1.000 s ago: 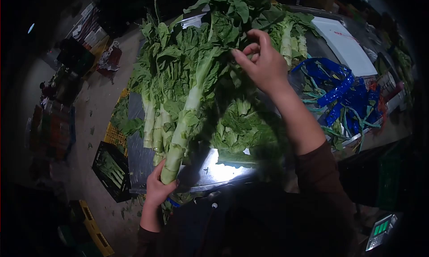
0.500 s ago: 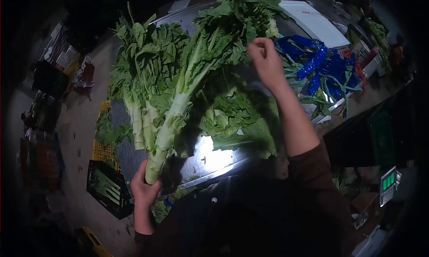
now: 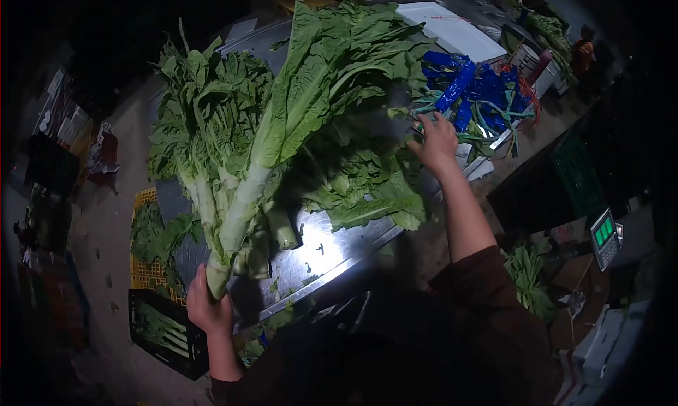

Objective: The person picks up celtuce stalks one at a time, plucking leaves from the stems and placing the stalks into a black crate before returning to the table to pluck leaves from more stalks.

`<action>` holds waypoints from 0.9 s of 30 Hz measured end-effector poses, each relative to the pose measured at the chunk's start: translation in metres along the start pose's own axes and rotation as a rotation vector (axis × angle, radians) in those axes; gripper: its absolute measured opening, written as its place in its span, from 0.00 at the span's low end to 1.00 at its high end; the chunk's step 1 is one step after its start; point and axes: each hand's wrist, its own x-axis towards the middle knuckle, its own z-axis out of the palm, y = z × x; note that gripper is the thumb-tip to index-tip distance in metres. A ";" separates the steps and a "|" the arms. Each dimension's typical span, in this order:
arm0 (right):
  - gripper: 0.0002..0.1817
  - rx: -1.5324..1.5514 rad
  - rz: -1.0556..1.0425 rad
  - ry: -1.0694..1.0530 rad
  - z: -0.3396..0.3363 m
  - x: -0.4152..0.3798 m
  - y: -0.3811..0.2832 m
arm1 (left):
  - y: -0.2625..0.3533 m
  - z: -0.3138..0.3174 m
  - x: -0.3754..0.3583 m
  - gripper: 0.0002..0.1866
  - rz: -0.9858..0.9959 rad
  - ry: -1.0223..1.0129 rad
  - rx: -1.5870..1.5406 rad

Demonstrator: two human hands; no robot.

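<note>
A long celtuce stalk [image 3: 244, 198] with broad green leaves leans up and away across the table. My left hand [image 3: 208, 311] is closed around its cut lower end. Beside it on the left lie more leafy celtuce stalks [image 3: 201, 194], partly behind the held one. My right hand [image 3: 439, 146] reaches to the near edge of a pile of green cords [image 3: 470, 134] and blue plastic strips [image 3: 455, 85]. Its thumb and forefinger are apart; whether the fingertips touch a cord is hard to see. Loose leaves [image 3: 374, 194] lie between my hands.
The metal table [image 3: 321, 254] glares under my light. A white tray [image 3: 452, 28] lies at the back right. Left below stand a yellow crate [image 3: 145, 265] and a black crate [image 3: 169, 335] holding stalks. On the right is a scale with a green display [image 3: 604, 233].
My right hand has come down from the leaves to the green cords, and its fingers have opened. My left hand has lowered slightly with the celtuce stalk. The view has shifted.
</note>
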 end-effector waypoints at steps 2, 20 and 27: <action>0.21 -0.029 -0.022 0.024 -0.019 -0.024 -0.025 | -0.004 0.006 0.000 0.34 0.019 0.053 0.038; 0.25 2.441 0.338 -0.598 -0.101 -0.136 -0.012 | 0.156 0.041 0.038 0.36 0.297 -0.333 -0.239; 0.26 2.464 0.364 -0.230 -0.156 -0.223 0.111 | 0.280 0.088 0.022 0.27 0.706 -0.459 -0.315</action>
